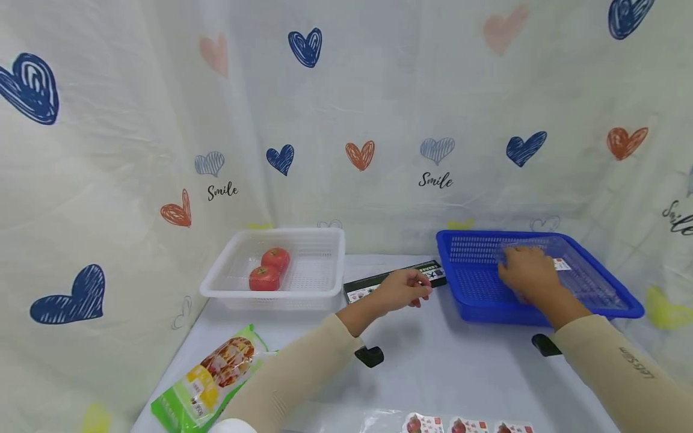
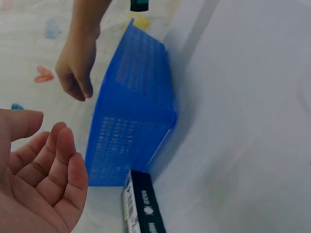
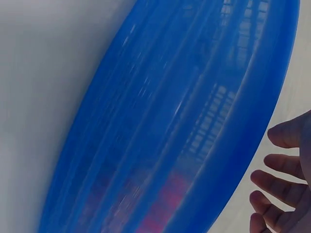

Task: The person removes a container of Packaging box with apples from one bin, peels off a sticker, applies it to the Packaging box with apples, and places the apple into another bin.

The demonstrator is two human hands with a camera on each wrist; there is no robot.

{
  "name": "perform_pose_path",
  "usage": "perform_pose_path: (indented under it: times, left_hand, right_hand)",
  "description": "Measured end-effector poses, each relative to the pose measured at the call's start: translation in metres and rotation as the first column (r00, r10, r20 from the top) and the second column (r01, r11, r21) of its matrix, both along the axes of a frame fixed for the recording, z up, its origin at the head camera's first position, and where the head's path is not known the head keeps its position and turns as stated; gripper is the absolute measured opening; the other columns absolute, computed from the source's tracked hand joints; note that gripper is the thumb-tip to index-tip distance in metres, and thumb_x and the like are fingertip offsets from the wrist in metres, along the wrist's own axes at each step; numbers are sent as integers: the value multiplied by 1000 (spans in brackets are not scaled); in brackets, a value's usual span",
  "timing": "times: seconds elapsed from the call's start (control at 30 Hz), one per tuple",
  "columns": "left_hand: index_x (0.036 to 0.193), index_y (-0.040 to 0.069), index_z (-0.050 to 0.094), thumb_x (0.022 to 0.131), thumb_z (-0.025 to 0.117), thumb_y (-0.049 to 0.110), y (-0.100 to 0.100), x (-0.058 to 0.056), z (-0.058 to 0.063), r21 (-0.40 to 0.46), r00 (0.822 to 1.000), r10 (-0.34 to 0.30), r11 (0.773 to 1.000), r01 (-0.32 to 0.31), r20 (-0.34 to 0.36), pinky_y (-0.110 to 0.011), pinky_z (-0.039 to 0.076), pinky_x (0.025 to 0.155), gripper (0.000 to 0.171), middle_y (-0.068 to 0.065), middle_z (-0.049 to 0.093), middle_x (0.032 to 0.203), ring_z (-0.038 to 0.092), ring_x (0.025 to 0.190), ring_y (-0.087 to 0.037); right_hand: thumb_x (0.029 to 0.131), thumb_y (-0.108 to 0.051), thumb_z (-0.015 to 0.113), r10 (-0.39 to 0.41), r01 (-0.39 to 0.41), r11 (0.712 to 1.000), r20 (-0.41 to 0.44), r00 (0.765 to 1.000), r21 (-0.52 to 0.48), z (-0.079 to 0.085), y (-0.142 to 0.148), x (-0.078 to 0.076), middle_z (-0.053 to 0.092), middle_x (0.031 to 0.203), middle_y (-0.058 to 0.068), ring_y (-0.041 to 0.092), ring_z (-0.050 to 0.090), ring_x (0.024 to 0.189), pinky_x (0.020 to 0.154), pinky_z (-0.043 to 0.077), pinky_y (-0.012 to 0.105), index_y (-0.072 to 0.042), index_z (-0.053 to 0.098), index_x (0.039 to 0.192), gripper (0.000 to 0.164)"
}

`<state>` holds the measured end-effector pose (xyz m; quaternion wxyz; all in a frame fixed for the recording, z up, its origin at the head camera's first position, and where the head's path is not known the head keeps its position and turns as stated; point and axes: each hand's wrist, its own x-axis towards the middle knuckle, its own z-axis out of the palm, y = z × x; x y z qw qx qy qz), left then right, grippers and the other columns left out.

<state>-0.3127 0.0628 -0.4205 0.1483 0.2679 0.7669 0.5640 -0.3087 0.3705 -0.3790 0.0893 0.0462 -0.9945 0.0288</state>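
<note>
My right hand (image 1: pixel 527 270) hangs over the blue basket (image 1: pixel 473 313), beside the left end of a clear plastic box (image 1: pixel 587 279) that lies in it with a small white label. The right wrist view shows its fingers (image 3: pixel 277 184) loosely bent and spread near the blue rim, with nothing between them. My left hand (image 1: pixel 403 287) is in the air left of the basket, its fingers (image 2: pixel 65 145) relaxed and slightly curled, holding nothing. Below it lies a long dark green and white carton (image 1: pixel 360 291), partly hidden by the hand in the head view.
At the back left a white basket (image 1: pixel 303 294) holds two red tomatoes (image 1: pixel 265 278) in clear plastic. A green food bag (image 1: pixel 216 379) lies front left, and strawberry-picture stickers (image 1: pixel 425 423) lie at the table's near edge. A heart-printed curtain (image 1: pixel 379 90) hangs behind.
</note>
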Motion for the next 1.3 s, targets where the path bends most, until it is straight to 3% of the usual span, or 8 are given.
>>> perform_pose_path:
  times: [0.2,0.43,0.6,0.73,0.9,1.03,1.13,1.3]
  left_hand:
    - [109,12,65,96,63,27,-38,-12,26,-239,965,-77,971,15,-252,-31,55,65,20,2,69,88,66,73,-15]
    - [108,10,64,97,62,25,-108,-36,46,-385,935,3,911,-148,-353,-29,53,65,19,-1,67,91,66,74,-17]
    - [109,5,63,96,62,22,-166,-54,61,-445,914,121,844,-300,-388,-33,53,70,21,-6,67,94,65,78,-18]
    - [110,4,62,96,60,26,-208,-67,68,-523,886,210,742,-419,-413,-38,52,75,26,-11,66,101,62,88,-24]
    - [120,-1,57,96,57,27,-253,-77,69,-620,869,268,615,-486,-416,-48,48,87,38,-20,62,116,58,104,-33]
    - [134,-4,47,93,58,25,-285,-85,67,-666,858,339,542,-513,-385,-57,43,94,51,-25,53,128,51,112,-39]
    - [139,-3,41,92,60,26,-306,-90,65,-666,840,394,516,-538,-374,-62,41,94,58,-26,50,128,48,111,-42]
    - [141,-3,32,92,61,33,-326,-95,63,-643,815,487,522,-561,-315,-65,41,92,67,-27,47,125,48,109,-44]
  right_hand:
    - [92,-24,59,81,-77,996,-67,994,55,-4,-58,-7,56,121,32,53,48,110,92,36,68,8,56,124,45]
    - [92,-22,61,167,-164,986,-104,980,42,-9,-124,-12,64,110,18,41,56,100,86,44,59,0,63,118,34]
    - [94,-23,58,194,-191,980,-65,979,58,-14,-169,-21,64,111,13,34,56,103,91,45,50,-3,62,122,35]
    - [95,-25,57,211,-209,976,-45,976,59,-18,-198,-28,64,112,9,31,56,105,92,45,46,-6,63,123,35]
    - [96,-29,57,249,-246,967,-27,968,69,-20,-229,-29,65,109,6,28,57,101,89,46,45,-10,65,121,32]
    - [97,-30,57,299,-297,954,-41,953,48,-20,-253,-28,66,110,4,25,58,100,88,47,39,-11,66,119,31]
    - [97,-30,56,327,-328,945,-36,944,2,-19,-271,-26,66,109,4,24,59,100,87,48,37,-10,66,119,32]
    - [99,-31,54,353,-350,928,0,936,-127,-17,-299,-23,65,113,4,20,60,102,86,49,35,-8,62,124,35]
